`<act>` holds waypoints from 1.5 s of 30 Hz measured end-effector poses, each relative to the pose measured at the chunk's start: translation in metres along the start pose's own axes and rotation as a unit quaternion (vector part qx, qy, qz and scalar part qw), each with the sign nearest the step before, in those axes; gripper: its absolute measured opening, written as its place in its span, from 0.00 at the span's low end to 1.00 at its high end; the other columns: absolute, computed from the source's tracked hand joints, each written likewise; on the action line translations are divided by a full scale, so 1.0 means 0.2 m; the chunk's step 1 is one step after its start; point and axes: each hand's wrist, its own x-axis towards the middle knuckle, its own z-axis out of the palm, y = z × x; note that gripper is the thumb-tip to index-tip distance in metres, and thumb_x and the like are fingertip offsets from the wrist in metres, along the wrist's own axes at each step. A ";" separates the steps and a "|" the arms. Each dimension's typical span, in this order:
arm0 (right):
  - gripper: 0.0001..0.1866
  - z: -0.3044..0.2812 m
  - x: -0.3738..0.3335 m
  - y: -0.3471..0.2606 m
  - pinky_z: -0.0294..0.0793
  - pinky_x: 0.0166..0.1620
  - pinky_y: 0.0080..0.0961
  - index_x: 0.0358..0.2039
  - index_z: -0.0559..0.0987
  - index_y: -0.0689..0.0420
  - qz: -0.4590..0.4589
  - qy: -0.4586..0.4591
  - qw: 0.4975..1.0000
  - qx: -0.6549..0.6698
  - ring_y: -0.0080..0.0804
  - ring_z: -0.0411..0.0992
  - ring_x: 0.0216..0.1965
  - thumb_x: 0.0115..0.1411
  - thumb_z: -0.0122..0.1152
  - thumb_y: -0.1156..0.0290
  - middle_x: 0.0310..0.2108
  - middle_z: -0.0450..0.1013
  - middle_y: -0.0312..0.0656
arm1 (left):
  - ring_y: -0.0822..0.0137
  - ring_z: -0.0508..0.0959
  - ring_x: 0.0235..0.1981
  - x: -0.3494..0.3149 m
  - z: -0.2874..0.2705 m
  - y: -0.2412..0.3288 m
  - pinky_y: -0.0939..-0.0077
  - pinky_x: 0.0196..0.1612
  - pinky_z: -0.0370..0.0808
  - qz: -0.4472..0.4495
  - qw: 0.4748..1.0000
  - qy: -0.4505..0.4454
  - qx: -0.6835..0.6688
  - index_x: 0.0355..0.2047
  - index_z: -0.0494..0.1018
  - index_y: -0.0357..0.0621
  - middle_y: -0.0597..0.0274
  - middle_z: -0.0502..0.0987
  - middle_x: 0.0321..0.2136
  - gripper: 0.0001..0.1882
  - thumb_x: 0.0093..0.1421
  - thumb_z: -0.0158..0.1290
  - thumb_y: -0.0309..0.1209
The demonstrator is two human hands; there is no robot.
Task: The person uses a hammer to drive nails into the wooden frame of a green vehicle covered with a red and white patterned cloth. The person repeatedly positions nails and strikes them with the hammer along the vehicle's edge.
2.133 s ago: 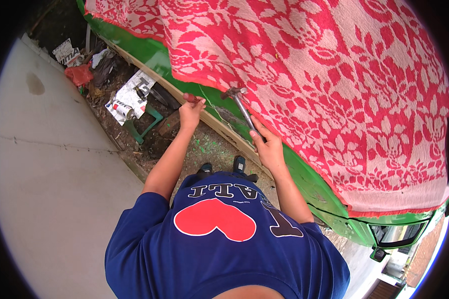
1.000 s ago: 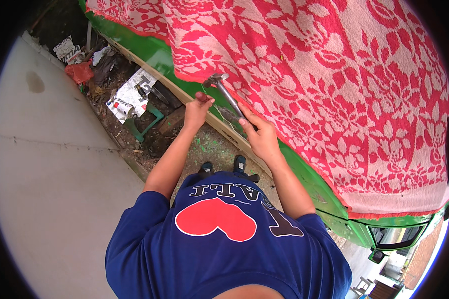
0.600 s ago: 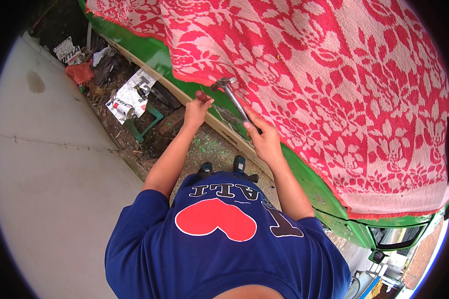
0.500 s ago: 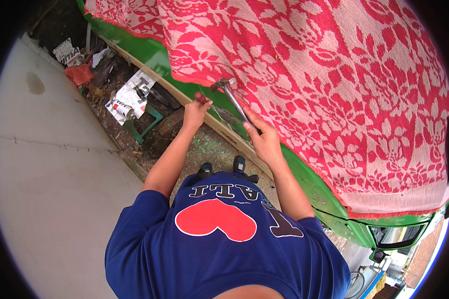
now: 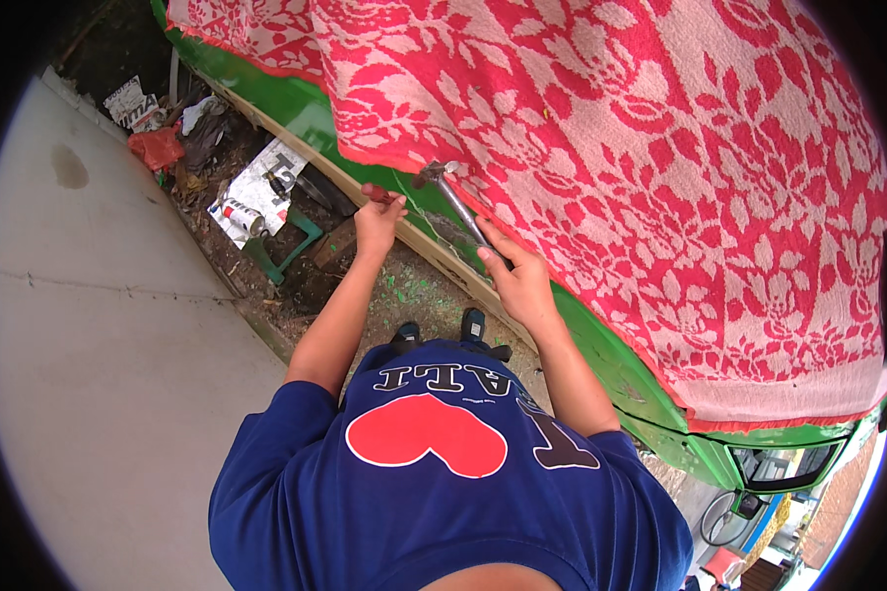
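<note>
My left hand (image 5: pixel 375 230) is closed around a tool with a red-brown handle (image 5: pixel 376 193). The tool's far end is hidden, so its kind does not show. In my right hand (image 5: pixel 524 288) is a hammer (image 5: pixel 459 209), gripped by its dark lower handle. Its metal head points up and left, a short way right of the red-brown handle. Both hands are at the lower edge of a green vehicle body (image 5: pixel 310 120), by a long pale strip (image 5: pixel 439 258). A red and pink floral cloth (image 5: pixel 611 197) is draped over the vehicle.
A pale wall (image 5: pixel 118 335) rises at left. Between it and the vehicle lie a white printed sheet (image 5: pixel 263 182), a can (image 5: pixel 243 217), a green frame-like piece (image 5: pixel 301 248) and a red bag (image 5: pixel 156 148). Green flakes dot the ground by my shoes (image 5: pixel 473 323). A mirror (image 5: pixel 749 505) juts out at lower right.
My left hand has shifted slightly left, and the red-brown handle has tipped further left. The hammer has moved slightly; its head sits a little lower. My grip on both tools stays closed.
</note>
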 end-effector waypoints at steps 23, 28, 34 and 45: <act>0.22 0.10 0.20 -0.20 0.75 0.37 0.42 0.60 0.76 0.37 -0.205 0.037 0.975 -0.081 0.51 0.76 0.30 0.65 0.60 0.63 0.33 0.78 0.54 | 0.74 0.82 0.30 0.01 0.02 0.04 0.77 0.35 0.78 0.016 0.998 -0.020 0.048 0.37 0.79 0.30 0.61 0.82 0.28 0.11 0.62 0.61 0.29; 0.22 0.07 0.21 -0.27 0.75 0.40 0.39 0.60 0.76 0.39 -0.130 -0.047 0.952 -0.275 0.51 0.78 0.36 0.64 0.61 0.64 0.35 0.78 0.55 | 0.73 0.82 0.31 0.01 -0.02 0.04 0.75 0.35 0.78 0.004 1.000 -0.026 0.016 0.37 0.79 0.30 0.59 0.83 0.29 0.11 0.62 0.61 0.29; 0.22 0.12 0.20 -0.24 0.72 0.34 0.44 0.60 0.76 0.39 -0.207 0.005 0.968 -0.139 0.52 0.73 0.25 0.65 0.59 0.63 0.27 0.75 0.57 | 0.72 0.83 0.30 -0.02 0.00 0.08 0.75 0.36 0.78 0.003 0.998 -0.043 0.056 0.38 0.79 0.30 0.57 0.83 0.29 0.11 0.62 0.61 0.29; 0.22 0.10 0.26 -0.31 0.74 0.42 0.41 0.59 0.77 0.43 -0.198 -0.004 0.968 -0.154 0.55 0.77 0.38 0.65 0.59 0.67 0.37 0.76 0.59 | 0.70 0.84 0.32 0.01 0.01 0.18 0.74 0.36 0.77 0.030 0.984 -0.079 0.157 0.39 0.79 0.32 0.56 0.83 0.28 0.12 0.63 0.60 0.31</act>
